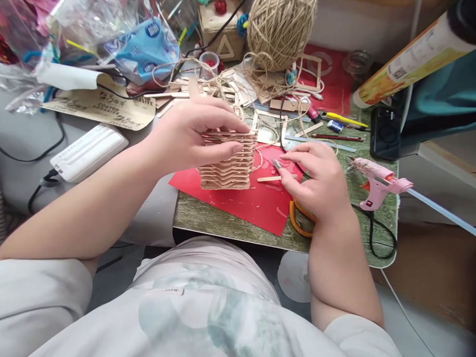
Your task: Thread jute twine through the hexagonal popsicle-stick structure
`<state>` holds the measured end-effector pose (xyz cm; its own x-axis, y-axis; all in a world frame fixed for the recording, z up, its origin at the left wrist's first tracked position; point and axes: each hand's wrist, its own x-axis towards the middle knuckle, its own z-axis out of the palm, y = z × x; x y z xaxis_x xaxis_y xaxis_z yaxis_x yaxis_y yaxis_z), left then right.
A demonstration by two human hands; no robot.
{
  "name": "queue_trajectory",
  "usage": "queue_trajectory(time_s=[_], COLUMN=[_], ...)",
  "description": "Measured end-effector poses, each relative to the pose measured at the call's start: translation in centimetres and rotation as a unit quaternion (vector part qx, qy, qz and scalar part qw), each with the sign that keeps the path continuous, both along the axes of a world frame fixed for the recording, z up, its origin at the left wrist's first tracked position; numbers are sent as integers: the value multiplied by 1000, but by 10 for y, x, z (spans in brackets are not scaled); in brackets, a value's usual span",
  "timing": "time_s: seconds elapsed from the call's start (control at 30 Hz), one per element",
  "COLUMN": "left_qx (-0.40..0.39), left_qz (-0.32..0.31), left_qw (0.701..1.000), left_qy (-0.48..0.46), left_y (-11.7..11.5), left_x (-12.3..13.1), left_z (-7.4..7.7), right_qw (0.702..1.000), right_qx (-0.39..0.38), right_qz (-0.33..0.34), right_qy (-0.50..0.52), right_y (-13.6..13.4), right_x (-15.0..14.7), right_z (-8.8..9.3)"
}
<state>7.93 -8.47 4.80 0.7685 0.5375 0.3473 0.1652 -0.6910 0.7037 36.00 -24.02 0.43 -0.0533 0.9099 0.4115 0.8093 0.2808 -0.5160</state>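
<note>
My left hand (193,132) grips the top of a small box built from stacked wooden sticks (227,165), which stands on a red paper sheet (256,200). My right hand (314,181) rests on the red sheet just right of the box, its fingers pinched on a loose wooden stick (275,178) lying flat. Orange-handled scissors (301,220) lie partly hidden under that hand.
A pink glue gun (376,183) lies at the right on the small green table (221,222). Behind are a big ball of jute twine (280,26), loose wooden sticks (225,92), pens (343,127), a black phone (385,132), plastic bags (110,28) and a white power strip (88,152).
</note>
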Motion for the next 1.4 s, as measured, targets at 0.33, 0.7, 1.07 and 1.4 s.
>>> queue_trajectory(time_s=[0.33, 0.7, 1.07, 1.4], left_qx=[27, 20, 7, 57], left_qz=[-10, 9, 28, 10], left_qw=[1000, 1000, 1000, 998], left_qy=[8, 12, -1, -38], left_y=[-2, -2, -2, 8], left_x=[-1, -2, -7, -1], left_z=[1, -1, -6, -12], right_qw=[936, 901, 896, 923], right_qx=[-230, -238, -232, -190], right_qz=[1, 37, 79, 44], right_qy=[265, 360, 370, 331], right_y=[92, 101, 108, 109], right_x=[-55, -61, -55, -49], right_z=[55, 56, 37, 35])
